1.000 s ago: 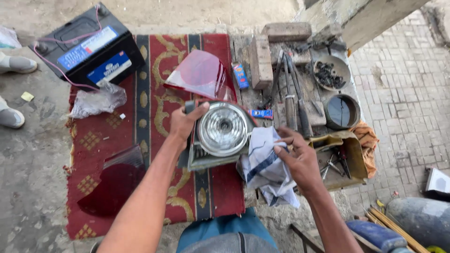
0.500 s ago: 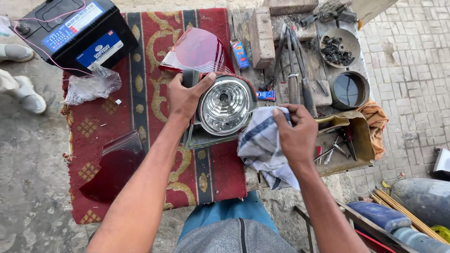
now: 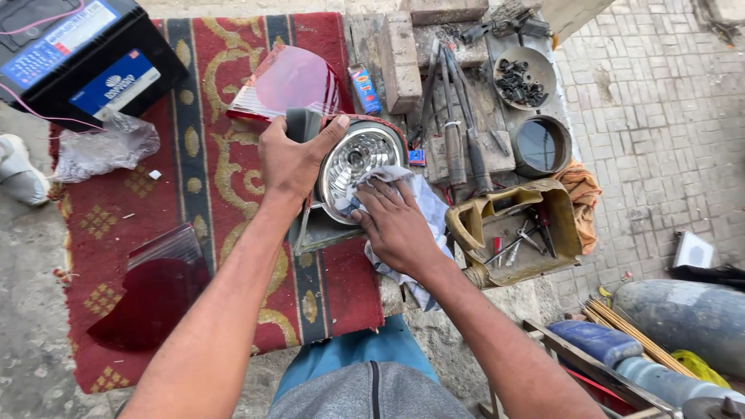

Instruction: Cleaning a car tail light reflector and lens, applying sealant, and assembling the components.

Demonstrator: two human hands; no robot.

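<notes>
On red patterned rug (image 3: 209, 194), near right edge: left hand (image 3: 291, 159) clamped round rim of round headlamp (image 3: 361, 159), tilted. Glass lens, chrome reflector: stiff, smooth, slippery, likely fragile; housing rim safest hold. Right hand (image 3: 396, 225) flat, fingers spread, pressing soft white cloth (image 3: 423, 206) against lens.

The left hand (image 3: 293, 159) grips the rim of a round headlamp (image 3: 358, 164) over a red patterned rug (image 3: 202, 186), while the right hand (image 3: 396, 225) presses a white cloth (image 3: 423, 203) flat against its glass lens.
</notes>
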